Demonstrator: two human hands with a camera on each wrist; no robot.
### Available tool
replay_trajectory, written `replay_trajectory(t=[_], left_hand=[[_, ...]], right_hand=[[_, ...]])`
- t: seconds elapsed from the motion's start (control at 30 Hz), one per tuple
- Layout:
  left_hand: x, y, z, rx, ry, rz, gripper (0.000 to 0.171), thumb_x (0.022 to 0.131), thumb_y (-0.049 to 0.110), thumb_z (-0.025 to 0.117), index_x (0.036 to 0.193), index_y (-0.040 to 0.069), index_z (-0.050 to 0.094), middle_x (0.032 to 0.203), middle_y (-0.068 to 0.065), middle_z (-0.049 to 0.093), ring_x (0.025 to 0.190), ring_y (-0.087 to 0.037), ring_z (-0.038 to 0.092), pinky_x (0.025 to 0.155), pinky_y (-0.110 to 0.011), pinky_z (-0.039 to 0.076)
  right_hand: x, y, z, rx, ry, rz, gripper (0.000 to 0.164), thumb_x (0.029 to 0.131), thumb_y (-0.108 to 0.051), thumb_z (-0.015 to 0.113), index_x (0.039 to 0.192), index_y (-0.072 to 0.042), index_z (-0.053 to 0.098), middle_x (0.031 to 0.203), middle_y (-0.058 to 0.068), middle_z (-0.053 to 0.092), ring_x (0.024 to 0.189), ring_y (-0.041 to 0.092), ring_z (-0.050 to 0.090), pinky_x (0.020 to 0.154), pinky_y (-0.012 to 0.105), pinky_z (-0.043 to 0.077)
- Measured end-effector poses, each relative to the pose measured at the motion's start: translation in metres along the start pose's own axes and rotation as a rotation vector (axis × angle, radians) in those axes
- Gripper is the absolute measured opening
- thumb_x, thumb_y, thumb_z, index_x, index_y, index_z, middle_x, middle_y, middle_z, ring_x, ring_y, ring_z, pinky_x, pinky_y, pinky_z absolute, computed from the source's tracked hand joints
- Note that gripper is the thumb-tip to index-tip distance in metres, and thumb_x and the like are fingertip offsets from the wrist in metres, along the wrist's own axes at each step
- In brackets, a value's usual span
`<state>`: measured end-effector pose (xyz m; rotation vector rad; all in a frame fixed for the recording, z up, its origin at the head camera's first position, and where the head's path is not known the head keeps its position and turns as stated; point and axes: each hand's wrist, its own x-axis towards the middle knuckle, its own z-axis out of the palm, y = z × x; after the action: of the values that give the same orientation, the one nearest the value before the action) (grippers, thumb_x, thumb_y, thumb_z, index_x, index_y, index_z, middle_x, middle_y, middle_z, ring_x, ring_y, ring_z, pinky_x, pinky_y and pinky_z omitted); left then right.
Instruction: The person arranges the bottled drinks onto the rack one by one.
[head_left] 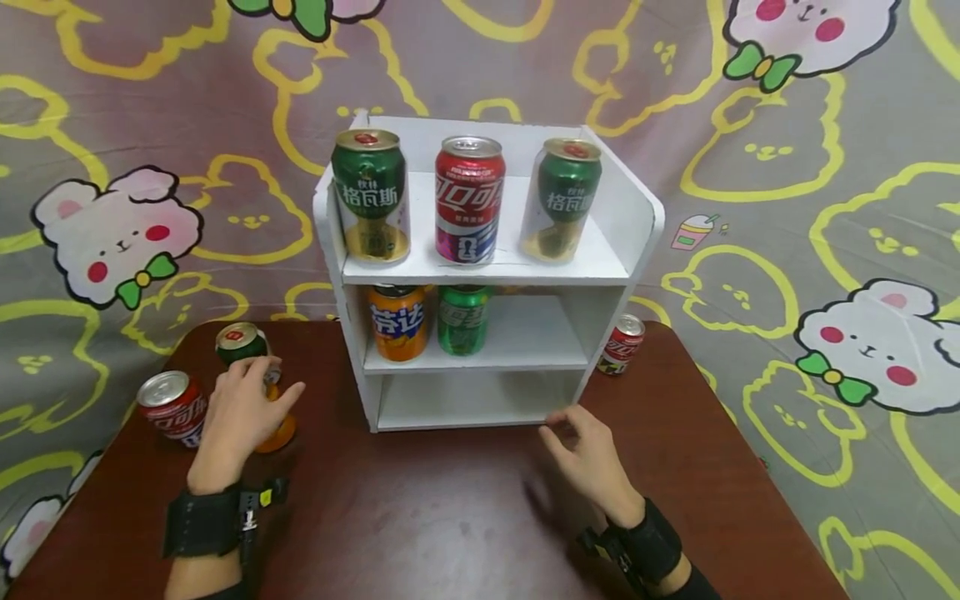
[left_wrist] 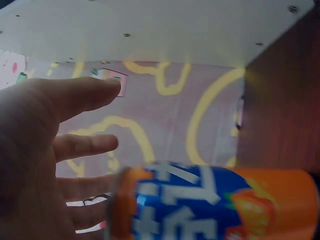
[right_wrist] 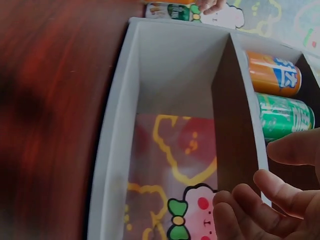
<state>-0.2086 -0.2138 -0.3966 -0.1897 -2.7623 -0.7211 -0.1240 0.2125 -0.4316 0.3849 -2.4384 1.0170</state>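
At the left of the table, my left hand [head_left: 243, 408] hovers over an orange soda can [head_left: 279, 433], fingers spread and not wrapped round it. In the left wrist view the orange can [left_wrist: 270, 200] lies across the fingers' lower side; whether they touch it I cannot tell. A red cola can [head_left: 174, 410] and a green-topped can [head_left: 238, 340] stand close by. My right hand [head_left: 588, 462] is near the lower right corner of a white shelf [head_left: 480, 427], holding nothing, its fingers loosely bent in the right wrist view.
The shelf's top level bears two green-and-gold cans [head_left: 371, 196] with a red cola can [head_left: 470, 200] between them. On its middle level stand an orange can [head_left: 397, 325] and a green can [head_left: 462, 321]. Another red can [head_left: 621, 343] stands right of the shelf. Patterned cloth [head_left: 480, 50] hangs behind.
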Motion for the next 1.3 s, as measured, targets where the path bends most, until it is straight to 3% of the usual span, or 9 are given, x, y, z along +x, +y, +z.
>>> replay_trajectory(t=[0.27,0.57,0.73,0.97,1.3], left_hand=[[-0.004,-0.024,0.018,0.001,0.046,-0.038,0.065,0.078,0.039,0.063,0.121,-0.004,0.042,0.121,-0.033,0.031,0.103,-0.052,0.029,0.077,-0.062,0.027],[-0.012,-0.040,0.032,-0.121,0.172,-0.123,0.067,0.075,0.029,0.069,0.125,-0.005,0.039,0.117,-0.030,0.037,0.102,-0.045,0.037,0.076,-0.057,0.032],[-0.013,-0.043,0.036,-0.189,0.210,-0.162,0.071,0.072,0.031,0.072,0.126,-0.001,0.039,0.112,-0.027,0.041,0.096,-0.042,0.041,0.072,-0.055,0.034],[-0.014,-0.041,0.044,-0.315,0.258,-0.301,0.085,0.066,0.036,0.076,0.132,0.006,0.033,0.117,-0.023,0.042,0.102,-0.039,0.041,0.080,-0.054,0.033],[-0.016,-0.040,0.057,-0.488,0.320,-0.520,0.099,0.059,0.043,0.077,0.135,0.015,0.020,0.126,-0.016,0.039,0.110,-0.034,0.040,0.086,-0.052,0.033]], right_hand=[[-0.015,0.009,-0.012,-0.024,-0.041,0.020,0.015,0.079,-0.015,0.066,0.091,-0.013,0.058,0.086,-0.007,0.054,0.076,0.008,0.057,0.061,0.026,0.050],[-0.026,0.028,-0.021,-0.226,-0.213,0.093,0.019,0.079,-0.024,0.065,0.095,-0.013,0.061,0.087,-0.001,0.057,0.073,0.015,0.055,0.060,0.026,0.045],[-0.029,0.040,-0.028,-0.257,-0.244,0.159,0.017,0.079,-0.023,0.066,0.094,-0.016,0.061,0.087,-0.001,0.057,0.073,0.016,0.056,0.061,0.028,0.045],[-0.034,0.049,-0.037,-0.248,-0.228,0.194,0.019,0.080,-0.023,0.065,0.095,-0.011,0.062,0.085,-0.006,0.056,0.071,0.012,0.057,0.060,0.027,0.045],[-0.039,0.049,-0.046,-0.187,-0.182,0.214,0.014,0.081,-0.023,0.063,0.093,-0.016,0.061,0.086,-0.006,0.057,0.070,0.006,0.056,0.061,0.025,0.047]])
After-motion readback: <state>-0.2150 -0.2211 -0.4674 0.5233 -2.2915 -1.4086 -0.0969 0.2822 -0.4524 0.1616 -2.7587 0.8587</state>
